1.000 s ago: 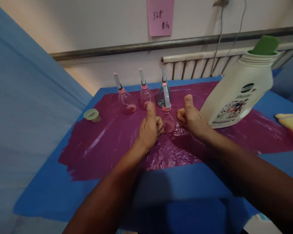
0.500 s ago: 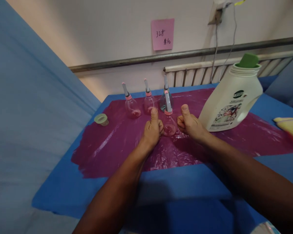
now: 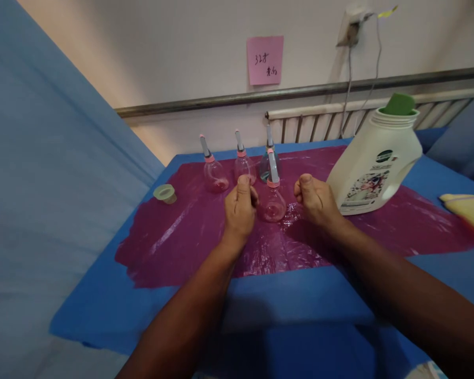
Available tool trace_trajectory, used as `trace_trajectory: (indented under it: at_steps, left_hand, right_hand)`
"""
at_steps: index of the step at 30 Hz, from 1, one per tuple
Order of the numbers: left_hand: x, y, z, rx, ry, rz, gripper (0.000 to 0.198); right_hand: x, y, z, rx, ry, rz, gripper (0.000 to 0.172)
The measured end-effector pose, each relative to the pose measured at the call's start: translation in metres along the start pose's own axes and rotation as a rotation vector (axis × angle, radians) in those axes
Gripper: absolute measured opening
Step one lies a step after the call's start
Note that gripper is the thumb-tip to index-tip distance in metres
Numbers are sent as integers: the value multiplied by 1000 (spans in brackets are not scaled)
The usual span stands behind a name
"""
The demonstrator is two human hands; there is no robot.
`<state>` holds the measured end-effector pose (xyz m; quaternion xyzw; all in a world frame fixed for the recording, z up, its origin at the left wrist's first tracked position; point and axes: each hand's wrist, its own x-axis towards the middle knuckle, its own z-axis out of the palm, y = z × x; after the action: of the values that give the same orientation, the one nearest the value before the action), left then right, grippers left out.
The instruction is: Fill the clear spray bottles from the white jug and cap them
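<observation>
My left hand (image 3: 239,206) and my right hand (image 3: 317,199) rest as closed fists on a magenta plastic sheet (image 3: 174,237), thumbs folded down, with nothing in them. Between the fists stands a small clear bulb-shaped bottle (image 3: 273,202) with a pink collar and grey nozzle; neither hand touches it. Behind it stand three similar bottles in a row: a pink one (image 3: 213,173), another pink one (image 3: 243,164) and a bluish one (image 3: 267,158).
A large white detergent jug (image 3: 373,163) with a green cap stands right of my right hand. A small green cup (image 3: 165,193) sits at the left of the sheet. A yellow cloth (image 3: 468,206) lies far right. Blue cloth (image 3: 280,300) covers the table; a radiator lines the wall.
Both thumbs, raised upright before, have folded down onto the fists. The view has pulled back and tilted up a little; the bottles and jug have not moved.
</observation>
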<state>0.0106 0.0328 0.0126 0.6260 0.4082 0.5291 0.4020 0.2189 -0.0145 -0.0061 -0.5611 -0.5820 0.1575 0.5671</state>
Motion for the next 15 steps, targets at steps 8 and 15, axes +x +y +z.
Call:
trace_trajectory:
  at_steps: [8,15]
  left_hand:
    - [-8,-35,20,259,-59,302,65]
    - [-7,-47,24,299,-156,256,52]
  right_hand:
    - [17,6,32,39,176,-118,44]
    - [23,8,48,103,132,-122,55]
